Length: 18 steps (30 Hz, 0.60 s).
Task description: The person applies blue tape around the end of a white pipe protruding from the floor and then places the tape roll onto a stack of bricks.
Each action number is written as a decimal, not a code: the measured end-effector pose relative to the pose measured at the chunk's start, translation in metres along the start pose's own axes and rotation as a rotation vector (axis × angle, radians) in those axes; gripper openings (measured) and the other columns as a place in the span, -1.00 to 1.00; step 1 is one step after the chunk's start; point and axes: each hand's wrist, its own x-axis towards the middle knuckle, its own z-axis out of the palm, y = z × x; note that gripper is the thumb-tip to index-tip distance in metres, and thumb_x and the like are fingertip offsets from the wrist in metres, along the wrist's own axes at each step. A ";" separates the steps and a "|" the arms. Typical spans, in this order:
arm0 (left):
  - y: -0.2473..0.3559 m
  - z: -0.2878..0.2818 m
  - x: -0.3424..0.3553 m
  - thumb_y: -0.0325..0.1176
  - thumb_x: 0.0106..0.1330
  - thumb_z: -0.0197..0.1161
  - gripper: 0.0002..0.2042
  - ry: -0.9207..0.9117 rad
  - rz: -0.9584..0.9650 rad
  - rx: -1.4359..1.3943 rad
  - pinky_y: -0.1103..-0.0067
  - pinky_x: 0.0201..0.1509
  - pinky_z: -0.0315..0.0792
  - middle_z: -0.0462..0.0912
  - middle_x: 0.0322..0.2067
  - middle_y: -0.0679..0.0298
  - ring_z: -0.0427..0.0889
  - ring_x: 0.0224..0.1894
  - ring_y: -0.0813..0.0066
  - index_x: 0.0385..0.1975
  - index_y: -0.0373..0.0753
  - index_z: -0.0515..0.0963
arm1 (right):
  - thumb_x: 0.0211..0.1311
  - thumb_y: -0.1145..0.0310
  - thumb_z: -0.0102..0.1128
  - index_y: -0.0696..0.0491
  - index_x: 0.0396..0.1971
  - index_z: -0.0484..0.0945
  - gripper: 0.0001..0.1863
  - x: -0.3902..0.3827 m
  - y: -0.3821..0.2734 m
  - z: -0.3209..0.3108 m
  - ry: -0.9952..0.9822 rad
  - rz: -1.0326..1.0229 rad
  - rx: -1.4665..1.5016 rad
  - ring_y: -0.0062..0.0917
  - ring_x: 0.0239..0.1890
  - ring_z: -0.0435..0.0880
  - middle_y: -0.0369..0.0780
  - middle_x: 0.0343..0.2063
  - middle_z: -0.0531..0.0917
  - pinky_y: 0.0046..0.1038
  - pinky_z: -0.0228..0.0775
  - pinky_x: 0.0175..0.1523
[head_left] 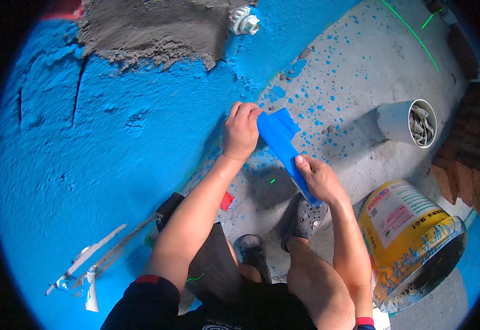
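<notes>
A folded strip of flexible blue sheet [277, 137] stretches slantwise between my two hands, with a short flap sticking out on its far right side. My left hand [241, 129] pinches its upper left end, close to the blue-coated wall. Lower and to the right, my right hand [320, 179] grips the other end, thumb on top. The fingers under the strip are partly hidden. Below it are my grey clogs [296, 219] on the floor.
On the right stand a white bin [396, 122] with crumpled material inside, a tilted yellow bucket [396, 212] with blue smears, and stacked bricks [471, 148]. A white pipe fitting [244, 21] juts out beside grey mortar [152, 30]. A red scrap [227, 201] lies on the paint-spotted floor [355, 82].
</notes>
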 end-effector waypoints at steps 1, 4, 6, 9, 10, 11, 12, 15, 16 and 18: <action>-0.001 0.000 -0.001 -0.38 0.27 0.16 -0.90 -0.002 -0.001 0.000 0.38 -0.33 0.42 0.53 -0.43 0.12 0.53 -0.36 0.12 -0.39 -0.26 0.50 | 0.36 -0.12 -0.19 -0.01 -0.04 0.52 -0.48 0.000 0.000 0.001 0.009 -0.002 -0.005 -0.12 -0.15 0.61 0.01 -0.27 0.63 -0.26 0.38 -0.04; -0.003 0.003 -0.002 -0.39 0.26 0.18 -0.93 -0.001 -0.011 -0.017 0.35 -0.33 0.43 0.51 -0.41 0.13 0.53 -0.35 0.08 -0.39 -0.22 0.49 | 0.36 -0.11 -0.20 -0.02 -0.03 0.52 -0.48 0.002 0.001 0.001 0.022 0.005 -0.004 -0.11 -0.14 0.60 0.01 -0.27 0.63 -0.26 0.38 -0.03; -0.004 0.007 -0.003 -0.38 0.26 0.17 -0.92 -0.001 -0.018 -0.021 0.35 -0.33 0.43 0.52 -0.43 0.14 0.52 -0.35 0.08 -0.41 -0.23 0.50 | 0.36 -0.11 -0.21 -0.03 -0.03 0.52 -0.48 0.003 0.003 0.001 0.025 0.013 0.002 -0.10 -0.13 0.60 0.01 -0.26 0.63 -0.25 0.38 -0.03; -0.008 0.012 -0.004 -0.38 0.26 0.18 -0.91 -0.012 -0.053 -0.010 0.42 -0.32 0.44 0.57 -0.45 0.15 0.56 -0.38 0.17 -0.41 -0.26 0.53 | 0.36 -0.12 -0.22 -0.04 -0.02 0.53 -0.48 0.006 0.003 0.003 0.038 0.003 -0.039 -0.08 -0.12 0.59 0.02 -0.26 0.63 -0.24 0.38 -0.03; -0.009 0.014 -0.006 -0.38 0.26 0.18 -0.91 -0.013 -0.055 -0.008 0.42 -0.32 0.44 0.57 -0.45 0.15 0.56 -0.38 0.17 -0.41 -0.26 0.53 | 0.36 -0.12 -0.23 -0.05 -0.02 0.53 -0.48 0.007 0.001 0.005 0.060 0.012 -0.035 -0.07 -0.12 0.59 0.02 -0.25 0.63 -0.22 0.38 -0.03; -0.010 0.017 -0.008 -0.39 0.26 0.18 -0.91 -0.048 -0.176 -0.087 0.47 -0.30 0.45 0.60 -0.44 0.16 0.58 -0.37 0.25 -0.39 -0.27 0.55 | 0.36 -0.13 -0.24 -0.06 -0.02 0.53 -0.47 0.008 0.000 0.006 0.081 0.022 -0.032 -0.06 -0.11 0.58 0.02 -0.25 0.63 -0.21 0.38 -0.02; -0.010 0.020 -0.009 -0.40 0.26 0.18 -0.90 -0.085 -0.297 -0.170 0.51 -0.27 0.46 0.63 -0.43 0.18 0.60 -0.37 0.33 -0.38 -0.28 0.56 | 0.36 -0.13 -0.24 -0.06 -0.02 0.53 -0.47 0.011 0.002 0.007 0.081 0.024 -0.032 -0.06 -0.11 0.58 0.02 -0.25 0.63 -0.21 0.38 -0.02; -0.013 0.027 -0.011 -0.40 0.29 0.17 -0.87 -0.175 -0.476 -0.346 0.59 -0.23 0.45 0.66 -0.39 0.23 0.59 -0.33 0.52 -0.32 -0.32 0.58 | 0.35 -0.13 -0.23 -0.07 -0.01 0.53 -0.47 0.020 0.006 0.012 0.140 0.055 -0.119 -0.05 -0.11 0.58 0.02 -0.24 0.63 -0.18 0.38 -0.02; -0.014 0.028 -0.012 -0.40 0.29 0.17 -0.87 -0.173 -0.479 -0.343 0.59 -0.23 0.45 0.66 -0.39 0.23 0.59 -0.33 0.52 -0.32 -0.32 0.58 | 0.35 -0.13 -0.24 -0.07 -0.02 0.54 -0.47 0.021 0.003 0.012 0.149 0.054 -0.117 -0.04 -0.10 0.57 0.02 -0.24 0.63 -0.17 0.38 -0.02; -0.017 0.028 -0.013 -0.38 0.31 0.16 -0.84 -0.204 -0.557 -0.487 0.61 -0.21 0.44 0.66 -0.36 0.26 0.56 -0.30 0.60 -0.29 -0.36 0.58 | 0.35 -0.14 -0.24 -0.08 -0.03 0.54 -0.47 0.024 -0.001 0.012 0.157 0.049 -0.117 -0.04 -0.10 0.57 0.03 -0.24 0.63 -0.16 0.38 -0.01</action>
